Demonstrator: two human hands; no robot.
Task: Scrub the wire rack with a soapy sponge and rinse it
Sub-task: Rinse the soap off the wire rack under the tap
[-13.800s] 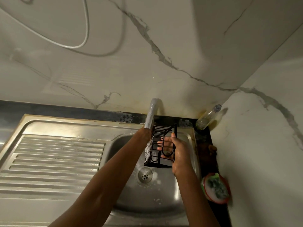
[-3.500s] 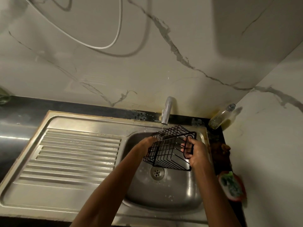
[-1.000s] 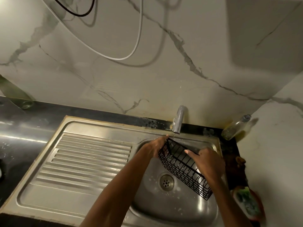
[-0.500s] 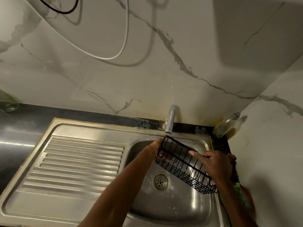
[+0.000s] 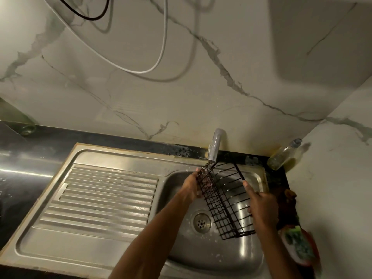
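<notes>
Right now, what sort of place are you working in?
Likely a home kitchen: a steel sink with ribbed drainboard, a tap on a marble-look wall, a bottle in the corner.

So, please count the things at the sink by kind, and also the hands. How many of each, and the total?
Wire rack: 1
Tap: 1
Bottle: 1
Dish with green sponge: 1
Wall cables: 2, white and black
Hands: 2, left and right, both holding the rack
Total: 8
</notes>
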